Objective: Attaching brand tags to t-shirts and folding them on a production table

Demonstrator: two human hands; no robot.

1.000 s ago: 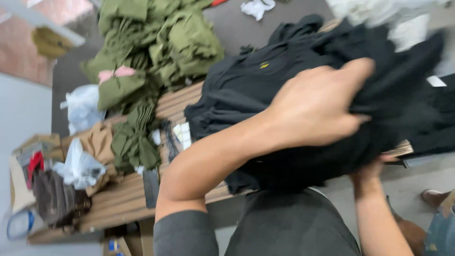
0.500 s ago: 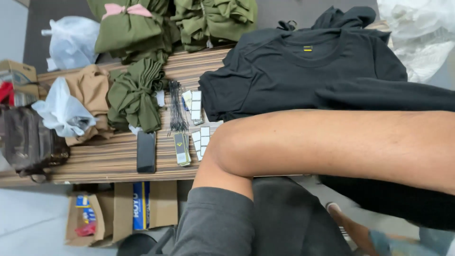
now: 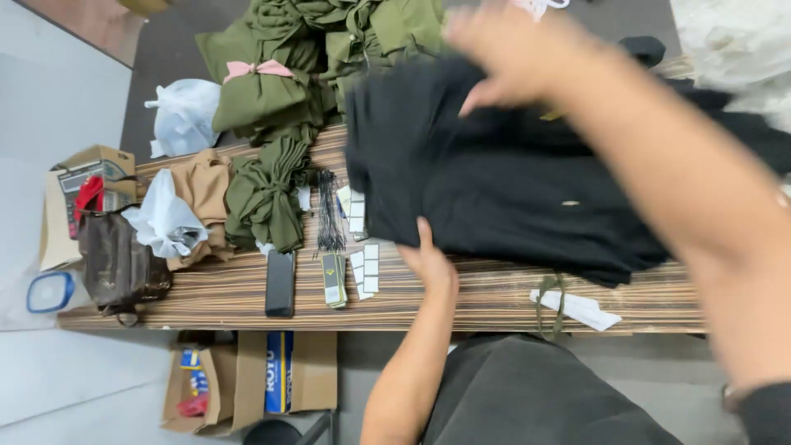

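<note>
1. Nearest the person, the left hand [image 3: 428, 259] lies flat at the near edge of the black garment [image 3: 511, 185], fingers together and pressed on the cloth, gripping nothing.
2. That garment spreads away from this hand, up and to its right, over the striped wooden table [image 3: 461, 301].
3. The right hand [image 3: 507, 58] is raised over the far part of the same garment. It is blurred, fingers loosely spread and holding nothing that I can see; whether it touches the cloth I cannot tell.
4. Just left of the left hand lie small white tags [image 3: 367, 268], then a narrow dark label [image 3: 333, 280] and a black phone [image 3: 280, 283].
5. Beyond those, a bundle of thin black ties [image 3: 329, 218] sits on the table.
6. Further left of the left hand are a knotted green garment [image 3: 268, 202], a tan cloth [image 3: 204, 194], a white plastic bag [image 3: 165, 222] and a brown bag [image 3: 115, 264].
7. Right of the left hand, near the table's front edge, lies a white paper strip [image 3: 577, 306].
8. Farthest off, past the right hand's left side, green clothes [image 3: 329, 49] are heaped.
</note>
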